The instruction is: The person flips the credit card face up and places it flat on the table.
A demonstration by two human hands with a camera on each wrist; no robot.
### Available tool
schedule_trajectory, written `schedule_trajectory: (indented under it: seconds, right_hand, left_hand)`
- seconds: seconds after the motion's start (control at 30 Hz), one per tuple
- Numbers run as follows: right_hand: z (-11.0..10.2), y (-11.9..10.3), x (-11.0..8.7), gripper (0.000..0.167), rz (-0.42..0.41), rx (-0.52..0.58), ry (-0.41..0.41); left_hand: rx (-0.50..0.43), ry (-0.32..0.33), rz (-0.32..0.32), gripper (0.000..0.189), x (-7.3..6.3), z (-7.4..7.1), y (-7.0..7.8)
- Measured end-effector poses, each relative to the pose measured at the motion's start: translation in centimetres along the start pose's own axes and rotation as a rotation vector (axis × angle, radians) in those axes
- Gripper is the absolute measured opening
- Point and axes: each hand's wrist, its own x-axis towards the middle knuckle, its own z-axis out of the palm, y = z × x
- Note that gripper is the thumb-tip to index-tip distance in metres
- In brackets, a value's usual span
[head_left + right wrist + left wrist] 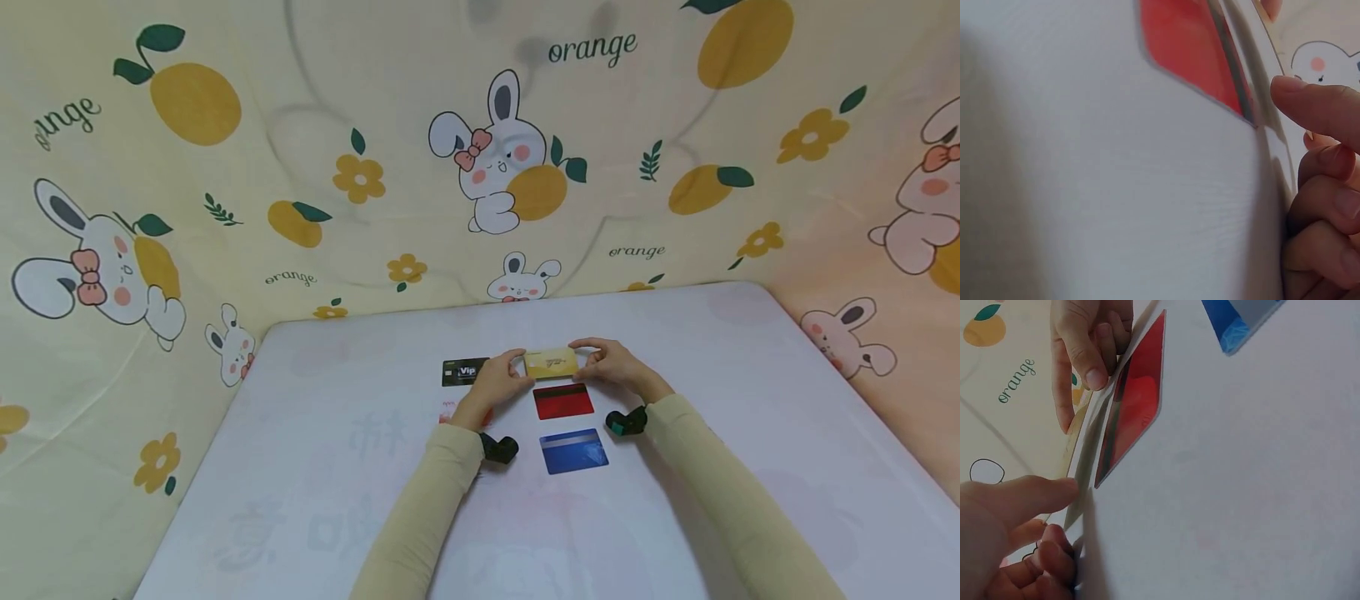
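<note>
A gold card (551,363) is held between both hands at the far end of a cluster of cards. The left hand (501,380) pinches its left edge between thumb and fingers. At the opposite edge, the right hand (617,367) pinches it the same way. In the left wrist view the gold card (1071,447) appears nearly edge-on. Just nearer lies a red card (564,402) with a dark stripe, and nearer still a blue card (574,452). Beside the left hand is a black "Vip" card (459,372), partly covered by that hand.
A white and pink card (447,408) lies mostly hidden under the left wrist. The cards rest on a white-covered table (315,433). Behind it hangs a cloth backdrop (420,50) printed with rabbits and oranges. Both wrists carry small black devices (501,450).
</note>
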Motion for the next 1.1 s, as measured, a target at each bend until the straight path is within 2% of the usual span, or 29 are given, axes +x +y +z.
schedule_trajectory:
  seconds: [0.2,0.43,1.1]
  right_hand:
    - [0.12,0.04,0.02,0.068,0.002,-0.006,0.001]
    - [0.33,0.12,0.27,0.069,0.017,-0.022,-0.001]
    - [0.25,-0.11,0.17,0.068,0.057,-0.021,0.006]
  left_hand:
    - [0.048,-0.003,-0.014,0.056,-0.1,-0.17,0.52]
    - [0.104,-0.006,-0.039,0.055,0.11,-0.12,0.47]
    - [0.165,-0.017,-0.042,0.055,0.53,-0.03,0.73]
